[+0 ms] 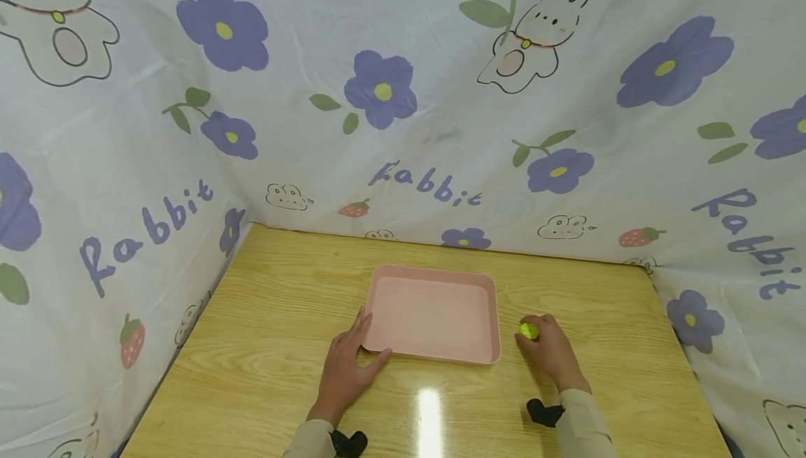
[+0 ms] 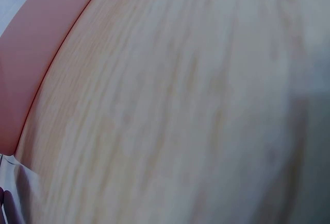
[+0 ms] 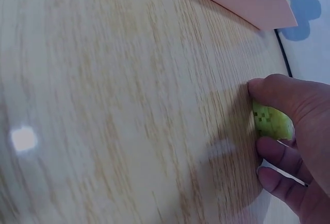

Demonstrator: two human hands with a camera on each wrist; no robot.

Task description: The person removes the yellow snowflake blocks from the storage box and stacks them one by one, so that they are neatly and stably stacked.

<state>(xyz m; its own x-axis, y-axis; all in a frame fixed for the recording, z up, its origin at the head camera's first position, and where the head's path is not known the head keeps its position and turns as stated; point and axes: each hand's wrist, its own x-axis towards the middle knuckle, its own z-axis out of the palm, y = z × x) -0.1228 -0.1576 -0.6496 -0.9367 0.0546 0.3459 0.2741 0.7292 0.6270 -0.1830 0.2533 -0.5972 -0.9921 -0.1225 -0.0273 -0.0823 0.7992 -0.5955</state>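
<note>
A pink rectangular tray lies on the wooden table in the head view, with nothing in it. My left hand touches the tray's near left corner, thumb spread along the front edge and fingers along the left side. To the right of the tray, my right hand holds a small round yellow-green object between thumb and fingers. In the right wrist view the thumb and fingers close around this yellow-green object at the table surface; its exact kind cannot be made out.
The wooden table is bordered by a white cloth printed with rabbits, flowers and strawberries, at the back and both sides. Black wrist straps or mounts sit by both cuffs. A bright light reflection lies on the table before the tray.
</note>
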